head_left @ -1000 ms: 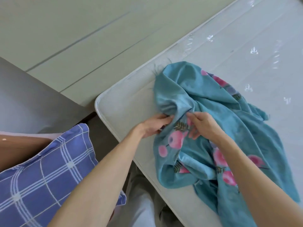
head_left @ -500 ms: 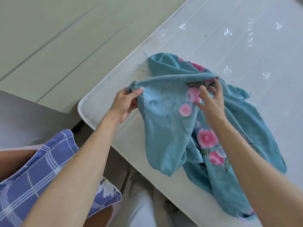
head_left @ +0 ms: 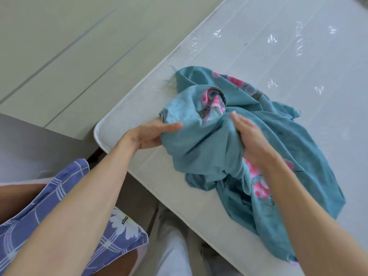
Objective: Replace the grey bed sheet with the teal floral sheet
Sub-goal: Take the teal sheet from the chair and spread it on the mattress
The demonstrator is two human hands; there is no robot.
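Observation:
The teal floral sheet (head_left: 205, 148) lies bunched in a heap on the bare white mattress (head_left: 288, 56), near its left corner. My left hand (head_left: 151, 134) grips a fold at the heap's left edge, thumb on top and fingers tucked under the cloth. My right hand (head_left: 253, 140) holds the cloth near the middle of the heap, with its fingers partly buried in the folds. Pink flowers show where the fabric turns over. No grey sheet is in view.
A blue and white checked pillow (head_left: 65, 196) lies at the lower left beside the bed. A grey surface (head_left: 29, 148) sits to the left of it. A pale green panelled wall or headboard (head_left: 69, 46) runs along the mattress's far left edge.
The stretched panel that my hands held apart has collapsed into a bundle. Both hands have come closer together and lower on the heap, taking new holds on the cloth.

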